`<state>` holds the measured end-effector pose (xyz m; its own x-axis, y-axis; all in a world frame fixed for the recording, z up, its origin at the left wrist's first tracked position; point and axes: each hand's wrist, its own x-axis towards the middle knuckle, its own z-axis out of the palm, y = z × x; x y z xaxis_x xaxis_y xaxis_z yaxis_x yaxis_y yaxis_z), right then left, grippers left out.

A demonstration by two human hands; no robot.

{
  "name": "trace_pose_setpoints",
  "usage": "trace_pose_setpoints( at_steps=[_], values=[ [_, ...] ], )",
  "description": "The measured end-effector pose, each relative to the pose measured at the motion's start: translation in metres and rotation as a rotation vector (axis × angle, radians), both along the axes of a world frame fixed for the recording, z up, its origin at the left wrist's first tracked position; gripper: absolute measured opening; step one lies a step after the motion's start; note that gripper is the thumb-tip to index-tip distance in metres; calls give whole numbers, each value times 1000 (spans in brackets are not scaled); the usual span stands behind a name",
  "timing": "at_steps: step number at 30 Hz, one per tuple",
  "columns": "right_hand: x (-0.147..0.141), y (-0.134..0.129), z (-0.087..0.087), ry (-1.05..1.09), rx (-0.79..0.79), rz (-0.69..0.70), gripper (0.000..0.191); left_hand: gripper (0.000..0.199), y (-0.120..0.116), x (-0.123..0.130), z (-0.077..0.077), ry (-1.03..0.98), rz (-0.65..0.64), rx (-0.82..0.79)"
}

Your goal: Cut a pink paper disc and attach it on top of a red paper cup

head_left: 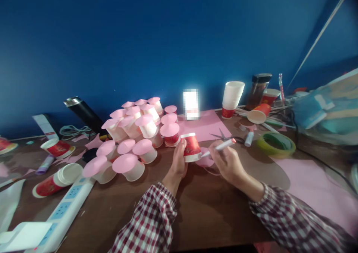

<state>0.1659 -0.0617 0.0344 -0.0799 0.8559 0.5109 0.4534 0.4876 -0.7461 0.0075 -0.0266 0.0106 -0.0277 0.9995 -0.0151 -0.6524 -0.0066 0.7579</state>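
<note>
A red paper cup (pixel 191 147) with white edges is held upside down, slightly tilted, in my left hand (pixel 179 159), whose fingers wrap its left side. My right hand (pixel 227 161) grips a white marker (pixel 224 145) with a red end; its tip points left, close to the cup's lower right edge. Below and between the hands, a round pink paper piece (pixel 205 159) lies on the table. Just left of the cup, a red cup (pixel 170 139) stands under a pink paper cone (pixel 169 129).
Several pink-topped cups (pixel 125 163) crowd the left middle. A power strip (pixel 65 208) and stacked cups (pixel 56 180) lie further left. Scissors (pixel 223 136), a marker cap (pixel 249 138), green tape (pixel 276 144) and a tall cup stack (pixel 232 96) are on the right. Pink paper (pixel 207 126) lies behind.
</note>
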Motion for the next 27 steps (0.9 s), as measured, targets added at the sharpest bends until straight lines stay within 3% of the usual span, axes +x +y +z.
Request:
trace_pose_setpoints(
  at_steps=[5,11,27],
  values=[
    [1,-2,-2,140,26,-44,19,32,1,1,-1,2,9,-19],
    [-2,-10,3,-5,210,21,11,36,3,2,-5,72,-19,-17],
    [-3,-8,4,-57,143,12,16,36,0,3,4,37,13,-72]
  ],
)
